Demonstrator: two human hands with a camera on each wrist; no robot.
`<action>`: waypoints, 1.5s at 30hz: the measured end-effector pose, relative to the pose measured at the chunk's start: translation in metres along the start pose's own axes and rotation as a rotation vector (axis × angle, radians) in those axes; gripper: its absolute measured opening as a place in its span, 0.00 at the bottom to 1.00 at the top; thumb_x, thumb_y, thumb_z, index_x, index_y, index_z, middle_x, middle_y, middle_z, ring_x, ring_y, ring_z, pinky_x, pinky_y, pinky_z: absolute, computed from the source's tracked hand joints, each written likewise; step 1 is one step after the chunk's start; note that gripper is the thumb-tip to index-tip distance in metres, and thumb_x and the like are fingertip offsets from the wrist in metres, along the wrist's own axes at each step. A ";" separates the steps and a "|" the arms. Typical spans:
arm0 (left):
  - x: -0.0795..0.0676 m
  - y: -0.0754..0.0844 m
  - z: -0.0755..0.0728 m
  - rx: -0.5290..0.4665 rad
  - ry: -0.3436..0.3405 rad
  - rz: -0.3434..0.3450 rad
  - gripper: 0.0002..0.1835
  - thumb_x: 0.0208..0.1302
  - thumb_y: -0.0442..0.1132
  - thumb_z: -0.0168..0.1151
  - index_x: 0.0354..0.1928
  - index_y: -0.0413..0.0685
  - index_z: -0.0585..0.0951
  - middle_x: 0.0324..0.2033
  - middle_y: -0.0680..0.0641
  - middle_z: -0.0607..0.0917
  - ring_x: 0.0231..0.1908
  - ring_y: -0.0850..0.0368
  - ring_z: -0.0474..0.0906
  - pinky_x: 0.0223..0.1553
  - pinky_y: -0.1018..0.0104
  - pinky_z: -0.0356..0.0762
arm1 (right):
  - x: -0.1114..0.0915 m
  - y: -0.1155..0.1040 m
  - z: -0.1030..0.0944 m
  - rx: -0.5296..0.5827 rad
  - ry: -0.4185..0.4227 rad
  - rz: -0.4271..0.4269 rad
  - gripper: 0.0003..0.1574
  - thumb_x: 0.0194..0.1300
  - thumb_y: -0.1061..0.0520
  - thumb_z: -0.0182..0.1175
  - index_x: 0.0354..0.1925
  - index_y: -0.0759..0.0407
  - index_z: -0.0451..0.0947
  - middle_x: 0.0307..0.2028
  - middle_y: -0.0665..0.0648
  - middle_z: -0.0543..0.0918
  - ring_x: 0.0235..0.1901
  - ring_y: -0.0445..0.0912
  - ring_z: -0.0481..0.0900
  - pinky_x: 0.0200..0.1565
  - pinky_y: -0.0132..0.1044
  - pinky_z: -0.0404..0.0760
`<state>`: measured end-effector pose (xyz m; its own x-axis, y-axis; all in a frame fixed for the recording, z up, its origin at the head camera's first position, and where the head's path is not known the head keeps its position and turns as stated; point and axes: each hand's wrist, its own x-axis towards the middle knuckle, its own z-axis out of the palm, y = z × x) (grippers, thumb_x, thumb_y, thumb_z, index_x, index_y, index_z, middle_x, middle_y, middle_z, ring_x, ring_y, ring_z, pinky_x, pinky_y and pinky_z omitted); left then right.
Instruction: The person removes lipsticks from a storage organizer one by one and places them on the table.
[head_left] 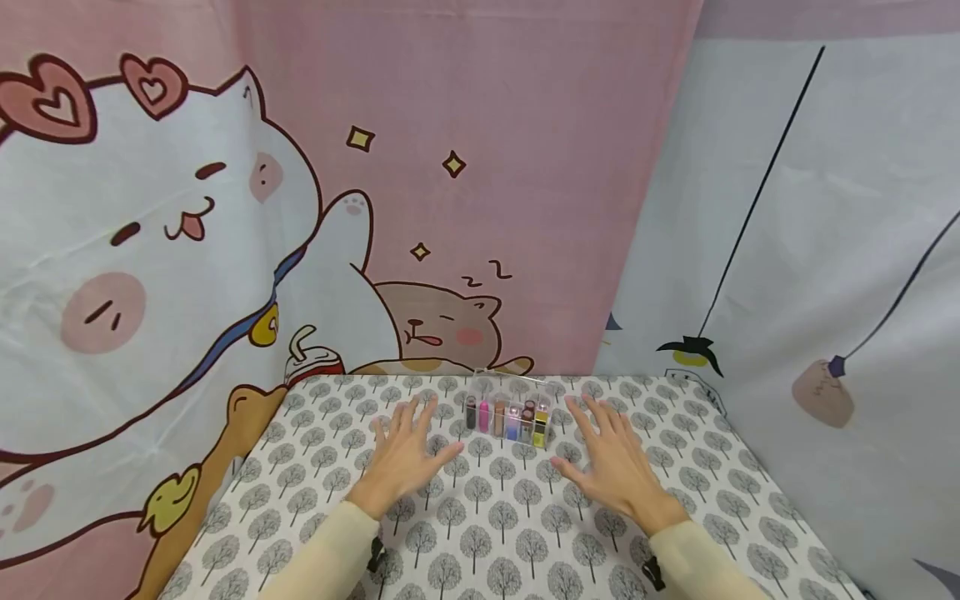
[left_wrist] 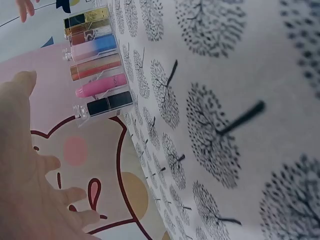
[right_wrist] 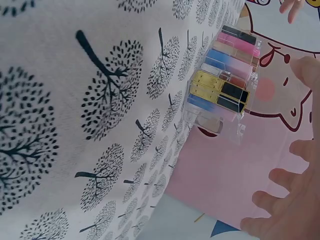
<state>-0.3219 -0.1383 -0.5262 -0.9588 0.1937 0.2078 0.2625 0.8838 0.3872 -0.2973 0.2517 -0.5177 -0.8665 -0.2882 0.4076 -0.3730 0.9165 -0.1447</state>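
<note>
A clear plastic lipstick holder (head_left: pixel 517 376) stands near the back of the table with several lip tubes in a row. From left to right in the head view, a black tube (head_left: pixel 471 414), a pink tube (head_left: pixel 483 416), a brownish tube (head_left: pixel 498 419) and a pink-and-blue tube (head_left: pixel 513 423) can be made out. At the right end is a gold-and-black tube (right_wrist: pixel 220 91). My left hand (head_left: pixel 405 458) is held front left of the holder, fingers spread, touching none of the tubes. To the front right, my right hand (head_left: pixel 618 467) also has its fingers spread and holds nothing.
The table is covered by a white cloth (head_left: pixel 476 542) printed with grey trees. Behind it hangs a pink curtain (head_left: pixel 525 167) with cartoon cats, and a pale printed curtain (head_left: pixel 787 208) hangs on the right.
</note>
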 end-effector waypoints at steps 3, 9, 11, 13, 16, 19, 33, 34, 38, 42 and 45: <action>0.006 0.002 0.003 -0.005 -0.014 0.018 0.57 0.80 0.82 0.55 0.97 0.62 0.53 0.95 0.35 0.53 0.92 0.22 0.50 0.87 0.09 0.34 | 0.005 0.000 0.003 0.012 -0.002 -0.014 0.67 0.77 0.24 0.70 0.95 0.50 0.55 0.92 0.70 0.59 0.87 0.76 0.65 0.87 0.83 0.59; 0.016 0.004 0.011 -0.004 -0.010 0.037 0.57 0.80 0.83 0.54 0.97 0.61 0.54 0.95 0.36 0.55 0.92 0.24 0.54 0.89 0.11 0.39 | 0.016 -0.001 0.012 0.006 0.027 -0.052 0.65 0.76 0.29 0.74 0.94 0.54 0.58 0.89 0.73 0.65 0.84 0.75 0.71 0.86 0.80 0.68; 0.019 0.006 0.012 -0.023 -0.006 0.046 0.57 0.80 0.82 0.55 0.96 0.59 0.54 0.94 0.34 0.57 0.91 0.23 0.57 0.90 0.13 0.41 | 0.020 -0.001 0.014 0.012 0.035 -0.057 0.66 0.75 0.31 0.75 0.94 0.54 0.58 0.88 0.73 0.67 0.83 0.75 0.72 0.85 0.80 0.69; 0.024 0.010 0.013 -0.039 -0.006 0.051 0.57 0.80 0.80 0.57 0.97 0.60 0.53 0.93 0.33 0.58 0.90 0.23 0.59 0.91 0.15 0.43 | 0.024 -0.002 0.017 0.022 0.040 -0.059 0.66 0.74 0.32 0.77 0.94 0.53 0.57 0.88 0.73 0.67 0.83 0.75 0.72 0.85 0.81 0.68; 0.030 0.016 0.014 -0.070 -0.006 0.061 0.57 0.80 0.79 0.60 0.96 0.58 0.55 0.92 0.32 0.60 0.88 0.21 0.62 0.91 0.15 0.45 | 0.030 -0.003 0.022 0.041 0.016 -0.045 0.67 0.74 0.33 0.77 0.95 0.51 0.55 0.89 0.72 0.65 0.84 0.76 0.70 0.86 0.82 0.64; 0.037 0.021 0.017 -0.087 -0.015 0.068 0.57 0.80 0.77 0.62 0.96 0.56 0.56 0.92 0.33 0.61 0.88 0.22 0.63 0.91 0.15 0.46 | 0.034 -0.004 0.027 0.065 -0.003 -0.032 0.67 0.75 0.35 0.78 0.95 0.52 0.55 0.90 0.71 0.64 0.85 0.76 0.69 0.86 0.83 0.63; 0.061 0.032 0.030 -0.076 -0.016 0.090 0.55 0.83 0.71 0.64 0.96 0.51 0.55 0.90 0.32 0.65 0.83 0.16 0.69 0.90 0.18 0.55 | 0.067 0.004 0.047 0.103 -0.049 0.012 0.68 0.73 0.38 0.80 0.92 0.64 0.57 0.89 0.74 0.64 0.84 0.76 0.70 0.86 0.81 0.67; 0.062 0.032 0.031 -0.083 -0.020 0.086 0.55 0.83 0.71 0.64 0.96 0.51 0.55 0.90 0.31 0.65 0.83 0.17 0.69 0.90 0.18 0.57 | 0.069 0.004 0.048 0.102 -0.057 0.015 0.69 0.73 0.38 0.80 0.92 0.64 0.57 0.89 0.74 0.64 0.85 0.76 0.70 0.86 0.81 0.67; 0.062 0.032 0.032 -0.130 -0.043 0.076 0.54 0.84 0.67 0.66 0.96 0.51 0.54 0.91 0.30 0.63 0.83 0.20 0.70 0.85 0.19 0.69 | 0.071 0.004 0.049 0.110 -0.090 0.037 0.70 0.73 0.37 0.80 0.93 0.63 0.55 0.91 0.73 0.62 0.86 0.76 0.68 0.86 0.81 0.65; 0.063 0.031 0.032 -0.174 -0.073 0.062 0.53 0.84 0.65 0.67 0.96 0.52 0.54 0.91 0.29 0.61 0.84 0.22 0.70 0.81 0.19 0.75 | 0.072 0.003 0.049 0.118 -0.109 0.053 0.69 0.74 0.38 0.80 0.93 0.63 0.54 0.91 0.73 0.61 0.85 0.77 0.68 0.86 0.82 0.66; 0.064 0.030 0.032 -0.184 -0.090 0.056 0.52 0.85 0.64 0.67 0.96 0.52 0.54 0.91 0.29 0.61 0.85 0.23 0.70 0.82 0.20 0.75 | 0.073 0.003 0.050 0.123 -0.109 0.057 0.69 0.75 0.38 0.80 0.93 0.63 0.55 0.90 0.73 0.61 0.82 0.78 0.72 0.84 0.82 0.70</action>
<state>-0.3789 -0.0857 -0.5295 -0.9457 0.2854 0.1557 0.3236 0.7795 0.5364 -0.3785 0.2190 -0.5332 -0.9158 -0.2709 0.2966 -0.3541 0.8931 -0.2774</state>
